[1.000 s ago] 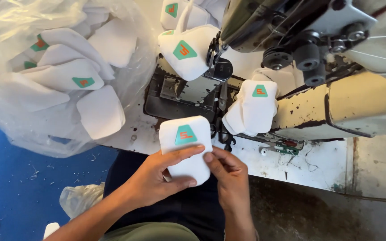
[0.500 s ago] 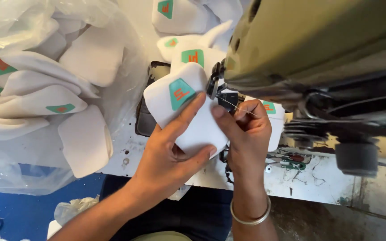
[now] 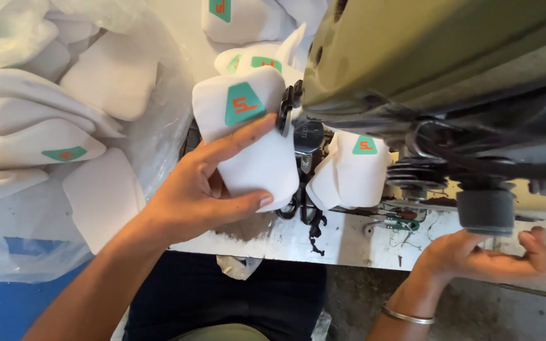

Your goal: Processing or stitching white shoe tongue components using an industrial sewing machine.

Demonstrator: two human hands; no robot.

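Across the upper right, an olive-green sewing machine (image 3: 424,57) is filling much of the view, its dark underside and black handwheel (image 3: 485,205) hanging over a white worktable (image 3: 349,243) that is showing grime and loose threads along its front edge. Below the table a blue floor (image 3: 7,309) is showing at the left. On the left a clear plastic bag (image 3: 52,145) is bulging with white padded pieces (image 3: 33,142), several bearing a green patch. More of the same pieces are lying on the table behind the needle area, and one finished piece (image 3: 355,170) is hanging just right of the presser foot (image 3: 304,142).

The left hand (image 3: 203,189) is reaching up from the lower left, forearm angled, and is gripping a white padded piece with a green patch (image 3: 254,136) (thumb underneath, fingers laid over the front), pressing it against the machine's needle area. The right hand (image 3: 488,256) is sitting well apart at the table's right edge, palm half open and fingers curled just below the handwheel; it is probably not touching it, though the angle is poor.
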